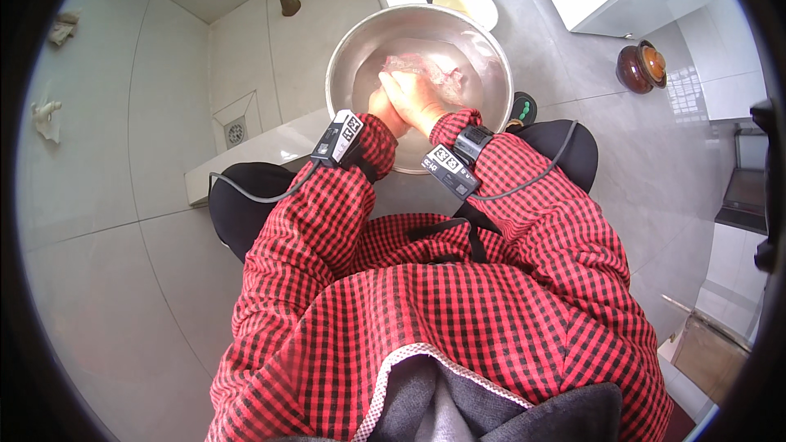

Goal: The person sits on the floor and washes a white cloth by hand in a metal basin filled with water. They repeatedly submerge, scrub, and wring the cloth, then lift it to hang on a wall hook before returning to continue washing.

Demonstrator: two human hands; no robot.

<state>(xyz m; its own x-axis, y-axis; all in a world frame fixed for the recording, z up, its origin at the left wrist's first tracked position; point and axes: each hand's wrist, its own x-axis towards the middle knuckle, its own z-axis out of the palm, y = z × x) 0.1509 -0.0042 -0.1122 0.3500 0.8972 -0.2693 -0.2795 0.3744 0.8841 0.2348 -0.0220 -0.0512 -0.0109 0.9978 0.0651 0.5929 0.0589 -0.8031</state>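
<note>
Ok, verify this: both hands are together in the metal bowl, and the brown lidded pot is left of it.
Wrong side: the head view shows the brown lidded pot right of the metal bowl; the left hand and right hand are together in it.

Open above, the basin wall (486,56) bars sideways passage.

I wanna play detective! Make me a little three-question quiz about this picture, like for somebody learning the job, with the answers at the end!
1. Pick one: What pattern is on the sleeves?
a) stripes
b) checks
c) dots

2. True or false: The brown pot is left of the big metal bowl in the picture.

3. Fill the gap: The left hand and right hand are close together, by a ____ lump in the bowl.

Key: 1. b, checks. 2. False; it is on the right. 3. Pink.
</note>
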